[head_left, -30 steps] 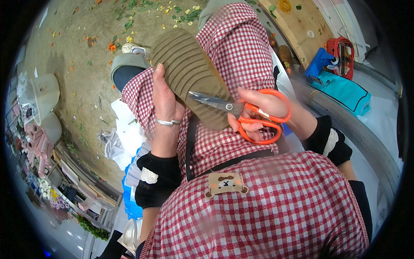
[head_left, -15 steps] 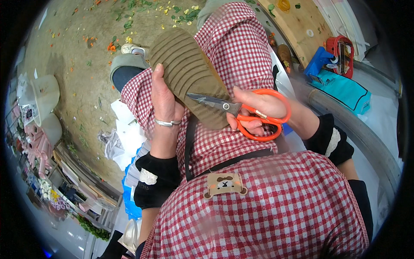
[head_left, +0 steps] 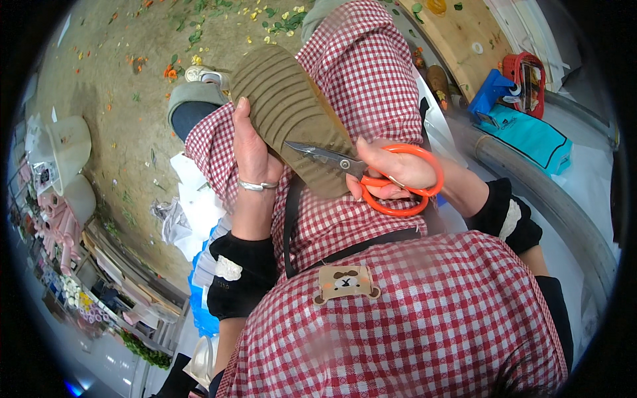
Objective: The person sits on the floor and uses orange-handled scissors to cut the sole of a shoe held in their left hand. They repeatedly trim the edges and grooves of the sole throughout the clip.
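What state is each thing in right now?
Orange-handled metal scissors: held, blades looking closed.
Brown ridged shoe sole: held, tread upward.
Left hand: gripping the sole.
Right hand: gripping the scissors.
Red-and-white checked cloth apron: worn.
Brownish floor: littered with petals, leaves.

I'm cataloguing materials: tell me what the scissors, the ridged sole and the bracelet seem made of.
Scissors: grey blades with a metallic sheen, likely steel; smooth, glossy orange handles, probably plastic. Ridged sole: matte brown, likely rubber or foam, judging by its moulded-looking grooves. Bracelet: silvery with bright highlights, apparently polished metal.
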The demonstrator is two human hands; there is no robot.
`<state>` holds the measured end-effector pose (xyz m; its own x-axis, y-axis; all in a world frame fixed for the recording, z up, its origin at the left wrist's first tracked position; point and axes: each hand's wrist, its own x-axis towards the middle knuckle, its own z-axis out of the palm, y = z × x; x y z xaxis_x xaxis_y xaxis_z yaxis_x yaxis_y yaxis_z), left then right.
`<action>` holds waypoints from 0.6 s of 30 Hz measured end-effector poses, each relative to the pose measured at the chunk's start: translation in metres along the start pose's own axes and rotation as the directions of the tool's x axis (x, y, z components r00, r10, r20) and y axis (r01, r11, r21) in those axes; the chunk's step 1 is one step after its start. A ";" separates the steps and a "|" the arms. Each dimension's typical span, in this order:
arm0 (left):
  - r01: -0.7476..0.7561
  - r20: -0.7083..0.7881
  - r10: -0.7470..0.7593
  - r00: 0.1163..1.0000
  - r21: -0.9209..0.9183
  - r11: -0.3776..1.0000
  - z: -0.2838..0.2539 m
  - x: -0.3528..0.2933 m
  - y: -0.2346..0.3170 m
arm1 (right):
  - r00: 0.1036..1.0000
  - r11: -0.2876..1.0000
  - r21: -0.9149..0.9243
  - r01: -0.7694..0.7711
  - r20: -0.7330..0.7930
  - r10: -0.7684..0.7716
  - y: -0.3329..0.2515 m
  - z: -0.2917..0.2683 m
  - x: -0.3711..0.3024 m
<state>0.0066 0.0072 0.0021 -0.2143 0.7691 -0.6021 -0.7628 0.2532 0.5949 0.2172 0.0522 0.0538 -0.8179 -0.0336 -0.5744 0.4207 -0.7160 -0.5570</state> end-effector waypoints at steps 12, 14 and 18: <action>0.020 0.015 -0.020 1.000 -0.044 0.999 -0.003 0.000 -0.001 | 0.992 0.972 0.228 -0.059 0.121 0.032 0.008 -0.004 -0.003; 0.025 0.018 -0.024 1.000 -0.042 0.999 -0.003 0.000 -0.001 | 0.979 0.965 0.240 -0.102 0.199 0.054 0.009 -0.008 -0.003; 0.026 0.038 -0.025 0.999 -0.039 0.999 -0.005 0.002 -0.002 | 0.969 0.971 0.206 -0.122 0.235 0.072 0.009 -0.014 -0.001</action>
<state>0.0047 0.0055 -0.0025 -0.1723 0.7841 -0.5963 -0.7917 0.2500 0.5575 0.2273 0.0560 0.0412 -0.8546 -0.2480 -0.4563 0.4274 -0.8349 -0.3468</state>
